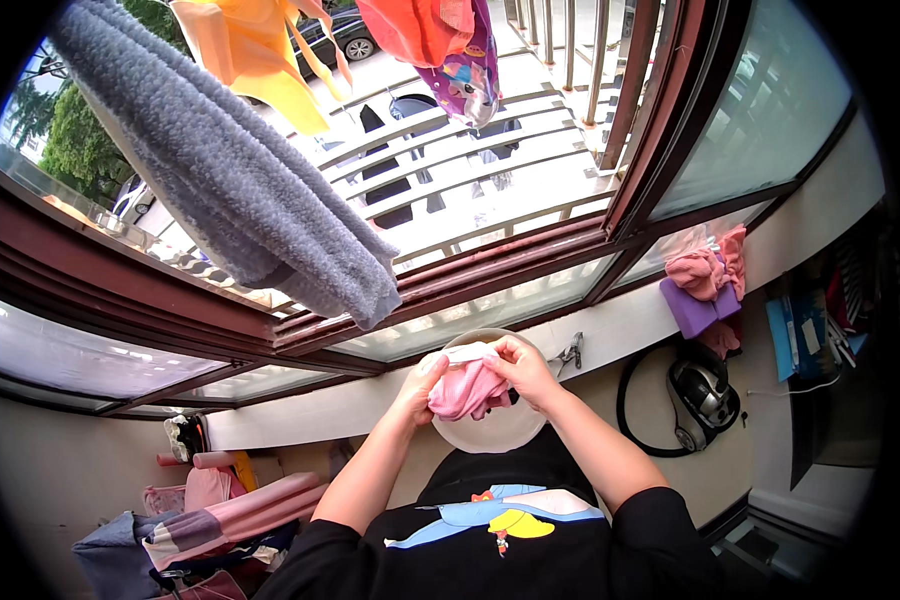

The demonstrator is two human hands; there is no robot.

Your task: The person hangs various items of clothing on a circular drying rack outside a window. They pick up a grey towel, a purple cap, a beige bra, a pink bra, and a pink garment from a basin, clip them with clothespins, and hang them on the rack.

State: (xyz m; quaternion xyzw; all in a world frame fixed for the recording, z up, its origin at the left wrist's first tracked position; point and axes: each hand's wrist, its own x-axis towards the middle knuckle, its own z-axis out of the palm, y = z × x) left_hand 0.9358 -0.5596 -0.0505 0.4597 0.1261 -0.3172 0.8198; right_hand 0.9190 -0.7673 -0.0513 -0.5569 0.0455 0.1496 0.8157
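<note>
A pink cloth garment (466, 391) with a white band along its upper edge is held between both hands. My left hand (422, 386) grips its left side, the thumb on the white band. At the band's right end, my right hand (521, 369) pinches the fabric with thumb and fingers. Beneath the garment is a round white basin (495, 435), whose contents are mostly hidden by the cloth and hands. Just right of the basin, metal clips or hangers (572, 352) lie on the white window ledge (622, 330).
A grey fluffy textile (247, 172) hangs at upper left before the open window, near yellow cloth (262, 60) and red cloth (427, 30). A vacuum cleaner (701, 397) stands on the right floor. Clothes (225, 517) hang at lower left; pink cloth (696, 271) lies on a purple block (690, 307).
</note>
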